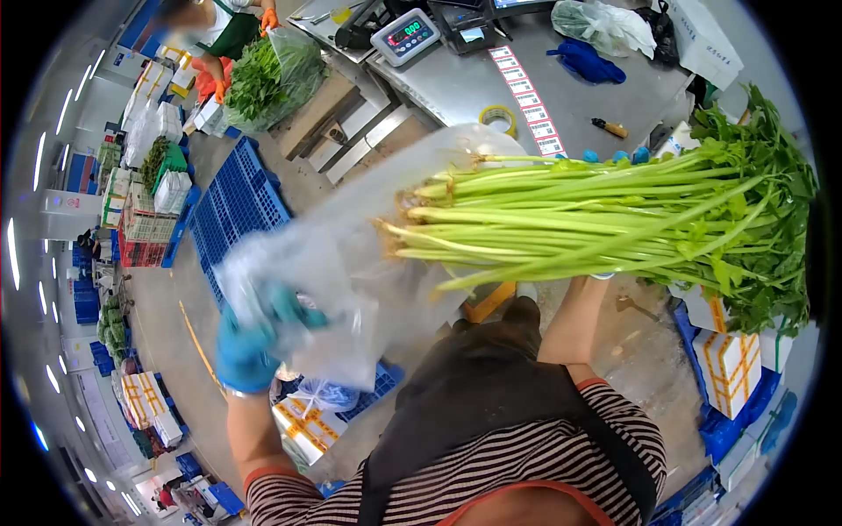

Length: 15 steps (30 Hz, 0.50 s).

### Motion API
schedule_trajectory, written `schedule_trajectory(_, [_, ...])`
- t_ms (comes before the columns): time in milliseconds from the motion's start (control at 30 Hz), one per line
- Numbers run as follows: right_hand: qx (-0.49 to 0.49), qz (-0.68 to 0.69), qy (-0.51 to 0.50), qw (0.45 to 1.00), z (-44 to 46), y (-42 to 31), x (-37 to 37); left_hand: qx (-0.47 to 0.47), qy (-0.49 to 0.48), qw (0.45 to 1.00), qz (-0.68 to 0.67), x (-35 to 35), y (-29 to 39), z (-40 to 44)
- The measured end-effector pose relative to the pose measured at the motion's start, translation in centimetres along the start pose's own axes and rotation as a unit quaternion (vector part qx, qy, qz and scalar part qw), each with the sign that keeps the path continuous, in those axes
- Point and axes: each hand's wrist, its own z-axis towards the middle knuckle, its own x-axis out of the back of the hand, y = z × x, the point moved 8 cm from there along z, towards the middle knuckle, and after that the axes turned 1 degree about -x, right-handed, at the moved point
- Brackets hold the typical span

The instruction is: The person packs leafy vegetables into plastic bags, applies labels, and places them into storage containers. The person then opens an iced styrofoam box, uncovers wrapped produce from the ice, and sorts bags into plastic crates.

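A large bundle of green celery (596, 210) lies sideways across the right half of the view, roots to the left and leaves to the right. My right hand (640, 156) is wrapped round it from beneath; only blue-gloved fingertips show above the stalks. My left hand (250, 346), in a teal glove and blurred by motion, grips a clear plastic bag (351, 245). The bag stretches up and right to the root ends. Whether the roots are inside it or in front of it, I cannot tell.
Ahead, a metal table (561, 96) holds a scale (405, 37), a label strip (529, 103), yellow tape (498, 118) and a blue cloth (589, 61). Blue pallets (237, 206) lie on the floor. Another person (230, 31) handles bagged greens (263, 79). Boxes (732, 368) stand right.
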Motion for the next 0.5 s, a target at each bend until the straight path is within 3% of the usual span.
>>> schedule_trajectory(33, [0.006, 0.007, -0.004, 1.000, -0.2, 0.1, -0.3, -0.047, -0.014, 0.998, 0.035, 0.7, 0.7, 1.4])
schedule_trajectory(67, [0.006, 0.000, -0.012, 1.000, -0.6, 0.5, -0.6, -0.099, -0.049, 0.994, -0.026, -2.5, 1.9, 3.5])
schedule_trajectory(100, [-0.014, -0.011, -0.006, 1.000, -0.7, 1.0, -0.4, -0.119, -0.001, 0.993, 0.005, -2.3, 2.7, 5.2])
schedule_trajectory(133, [0.004, -0.040, -0.072, 0.997, -0.5, 1.4, -1.7, -0.146, 0.024, 0.988, 0.036, -1.2, 3.1, 6.5])
schedule_trajectory(167, [-0.010, -0.137, -0.022, 0.990, -1.0, 1.9, -0.7, -0.158, 0.169, 0.970, -0.073, -1.0, 3.1, 7.5])
schedule_trajectory(200, [-0.003, -0.141, -0.005, 0.990, -1.4, 1.9, 0.0, -0.103, 0.003, 0.983, -0.153, -1.5, 2.5, 8.9])
schedule_trajectory(267, [-0.016, -0.141, 0.029, 0.989, -2.2, 2.5, 2.1, -0.010, -0.027, 0.956, -0.293, 2.2, 2.4, 8.1])
schedule_trajectory(333, [-0.057, -0.133, 0.063, 0.987, -3.0, 3.6, 4.7, 0.121, -0.103, 0.944, -0.289, 3.9, 0.7, 5.3])
schedule_trajectory(367, [-0.061, -0.127, 0.077, 0.987, -3.2, 3.9, 5.5, 0.078, -0.075, 0.990, -0.089, 4.0, 0.3, 3.9])
schedule_trajectory(400, [-0.064, -0.120, 0.093, 0.986, -3.2, 4.1, 6.3, 0.052, -0.036, 0.991, 0.120, 4.1, -0.2, 2.4])
schedule_trajectory(433, [-0.068, -0.114, 0.108, 0.985, -3.2, 4.3, 6.8, 0.113, -0.052, 0.982, 0.141, 1.2, -1.1, 0.9])
schedule_trajectory(500, [-0.062, -0.100, 0.085, 0.989, -2.6, 4.8, 6.1, 0.272, -0.058, 0.939, 0.204, 3.4, -5.2, -3.0])
